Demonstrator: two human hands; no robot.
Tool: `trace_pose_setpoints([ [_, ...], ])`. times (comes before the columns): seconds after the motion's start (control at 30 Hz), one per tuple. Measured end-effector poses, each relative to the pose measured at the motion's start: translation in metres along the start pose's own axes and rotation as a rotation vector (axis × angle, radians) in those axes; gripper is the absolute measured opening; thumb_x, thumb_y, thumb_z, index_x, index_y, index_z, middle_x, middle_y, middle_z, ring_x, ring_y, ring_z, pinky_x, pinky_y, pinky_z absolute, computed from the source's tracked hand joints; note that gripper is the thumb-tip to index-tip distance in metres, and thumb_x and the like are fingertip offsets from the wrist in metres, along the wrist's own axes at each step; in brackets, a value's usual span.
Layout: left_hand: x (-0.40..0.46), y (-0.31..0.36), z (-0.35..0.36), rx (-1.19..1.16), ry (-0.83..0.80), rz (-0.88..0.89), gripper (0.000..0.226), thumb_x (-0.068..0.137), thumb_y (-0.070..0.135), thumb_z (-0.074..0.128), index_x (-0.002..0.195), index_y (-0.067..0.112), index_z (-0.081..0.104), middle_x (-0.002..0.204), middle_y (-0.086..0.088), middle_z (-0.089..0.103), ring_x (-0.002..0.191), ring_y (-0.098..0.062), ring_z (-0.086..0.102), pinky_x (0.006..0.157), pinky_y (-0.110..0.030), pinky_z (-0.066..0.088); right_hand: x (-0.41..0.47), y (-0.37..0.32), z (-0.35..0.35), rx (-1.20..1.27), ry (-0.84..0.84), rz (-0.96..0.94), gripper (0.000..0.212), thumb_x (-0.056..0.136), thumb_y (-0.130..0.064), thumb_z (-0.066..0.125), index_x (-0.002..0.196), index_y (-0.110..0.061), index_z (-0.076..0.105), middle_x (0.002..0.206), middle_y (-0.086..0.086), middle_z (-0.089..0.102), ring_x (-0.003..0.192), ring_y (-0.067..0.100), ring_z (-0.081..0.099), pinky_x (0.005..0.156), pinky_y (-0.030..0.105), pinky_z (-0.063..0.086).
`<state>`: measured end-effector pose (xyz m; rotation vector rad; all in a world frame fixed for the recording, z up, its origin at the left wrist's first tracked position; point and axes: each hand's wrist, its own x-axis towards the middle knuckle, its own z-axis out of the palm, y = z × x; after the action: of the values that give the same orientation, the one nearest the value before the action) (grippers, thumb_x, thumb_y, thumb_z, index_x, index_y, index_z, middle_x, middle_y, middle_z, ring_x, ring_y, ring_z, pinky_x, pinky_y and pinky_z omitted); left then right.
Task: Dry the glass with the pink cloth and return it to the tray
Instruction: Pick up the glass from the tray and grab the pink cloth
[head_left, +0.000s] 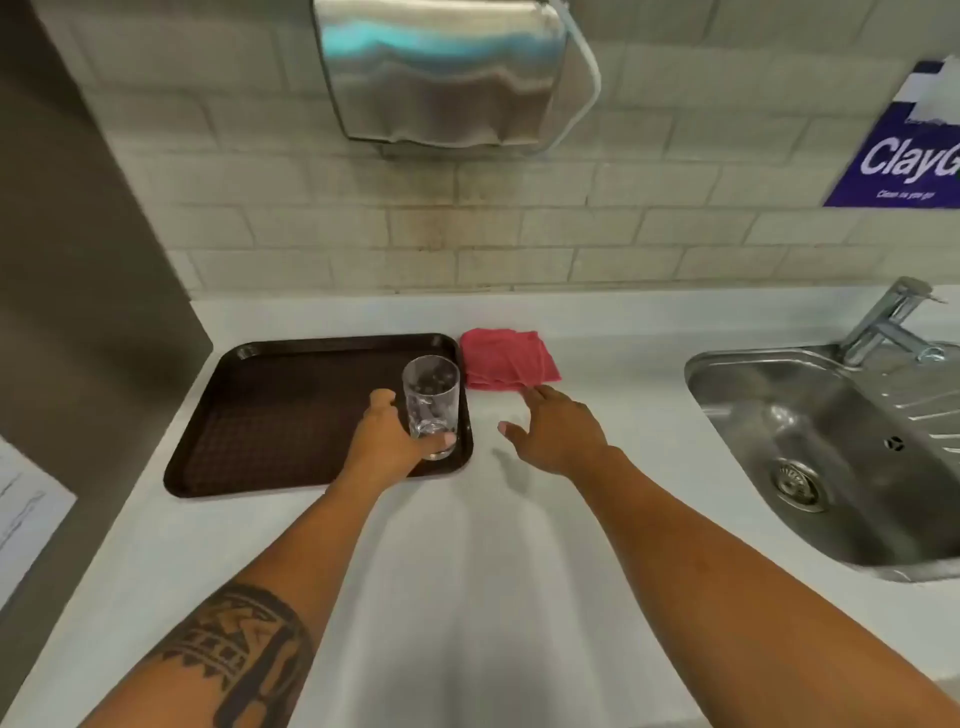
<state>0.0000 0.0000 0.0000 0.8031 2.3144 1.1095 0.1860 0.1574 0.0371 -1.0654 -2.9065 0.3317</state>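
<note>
Head view: clear upright glass (431, 402)

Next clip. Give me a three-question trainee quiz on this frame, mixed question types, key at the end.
1. True or false: the right hand is gripping the pink cloth.
2. Which hand holds the glass?
3. The cloth lies: A) on the tray B) on the counter beside the tray C) in the sink

Key: 1 false, it is open, fingertips at the cloth's edge. 2 left hand. 3 B.

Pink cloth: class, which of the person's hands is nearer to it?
Right. The right hand reaches with its fingers at the pink cloth; the left hand grips the glass over the tray.
</note>
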Motion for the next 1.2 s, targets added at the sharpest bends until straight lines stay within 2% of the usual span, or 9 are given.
trace_pose_setpoints([
  [0.13,0.017,-0.006,0.013,-0.115,-0.033,0.081,0.089,0.066,0.037,0.098,0.135,0.029,0.043,0.116,0.012,0.063,0.105,-0.015,0.066,0.074,-0.017,0.047,0.031,-0.001,0.011,0.017,-0.058,0.022,0.073,0.100,-0.054,0.054,0.158,-0.013,0.036,0.159,0.009,0.048,0.139,0.034,0.052,0.109,0.046,0.045],
  [0.23,0.028,-0.002,0.018,-0.150,-0.013,0.097,0.075,0.070,0.032,0.096,0.129,0.031,0.049,0.113,0.012,0.066,0.103,-0.004,0.065,0.071,-0.012,0.045,0.055,-0.003,0.022,0.020,-0.101,0.035,0.071,0.099,-0.049,0.058,0.157,-0.013,0.038,0.153,0.011,0.053,0.134,0.036,0.056,0.105,0.047,0.048],
  [0.33,0.036,0.003,0.019,-0.198,-0.024,0.066,0.070,0.070,0.029,0.094,0.126,0.030,0.052,0.115,0.006,0.069,0.102,-0.006,0.066,0.066,-0.011,0.048,0.075,-0.002,0.032,0.024,-0.139,0.040,0.066,0.098,-0.044,0.061,0.153,-0.012,0.042,0.147,0.014,0.056,0.129,0.038,0.059,0.102,0.046,0.050],
  [0.53,0.040,0.009,0.022,-0.377,-0.035,-0.016,0.083,0.066,0.040,0.086,0.132,0.018,0.040,0.103,0.001,0.075,0.096,-0.014,0.072,0.083,-0.032,0.057,0.114,-0.004,0.054,0.004,-0.172,0.026,0.073,0.098,-0.037,0.063,0.157,-0.006,0.032,0.160,0.019,0.039,0.134,0.042,0.055,0.104,0.048,0.050],
  [0.67,0.035,0.010,0.019,-0.456,-0.085,-0.047,0.074,0.067,0.038,0.082,0.126,0.019,0.041,0.109,-0.010,0.078,0.097,-0.025,0.074,0.087,-0.042,0.060,0.133,-0.006,0.064,-0.024,-0.154,0.056,0.080,0.098,-0.041,0.062,0.162,-0.012,0.024,0.171,0.015,0.024,0.154,0.038,0.031,0.119,0.057,0.029],
  [0.97,0.021,0.011,0.007,-0.708,-0.132,-0.097,0.060,0.072,0.039,0.084,0.127,0.027,0.063,0.121,-0.016,0.076,0.112,-0.038,0.073,0.102,-0.061,0.056,0.160,0.001,0.063,-0.243,-0.067,0.070,0.038,0.095,-0.018,0.059,0.133,-0.010,0.063,0.141,0.013,0.060,0.136,0.033,0.053,0.117,0.051,0.036],
  [1.03,0.018,0.014,0.007,-0.755,-0.151,-0.108,0.058,0.073,0.040,0.084,0.127,0.030,0.065,0.123,-0.012,0.077,0.115,-0.034,0.073,0.106,-0.058,0.054,0.153,0.002,0.056,-0.104,-0.006,0.086,0.030,0.097,-0.028,0.055,0.116,-0.014,0.073,0.119,0.009,0.072,0.121,0.031,0.063,0.110,0.045,0.045],
  [1.13,0.014,0.020,0.012,-0.826,-0.172,-0.121,0.056,0.075,0.042,0.083,0.127,0.029,0.068,0.122,-0.013,0.078,0.121,-0.032,0.070,0.110,-0.056,0.049,0.131,0.002,0.032,0.412,0.108,0.208,0.037,0.097,-0.038,0.044,0.079,-0.026,0.074,0.079,0.002,0.072,0.088,0.028,0.069,0.073,0.030,0.051],
  [1.2,0.013,0.024,0.015,-0.877,-0.188,-0.125,0.058,0.074,0.042,0.084,0.128,0.026,0.069,0.122,-0.016,0.077,0.118,-0.036,0.071,0.109,-0.056,0.049,0.112,0.005,0.018,0.931,0.054,0.381,0.041,0.102,-0.036,0.045,0.097,-0.009,0.075,0.092,0.013,0.073,0.091,0.032,0.069,0.077,0.040,0.056],
])
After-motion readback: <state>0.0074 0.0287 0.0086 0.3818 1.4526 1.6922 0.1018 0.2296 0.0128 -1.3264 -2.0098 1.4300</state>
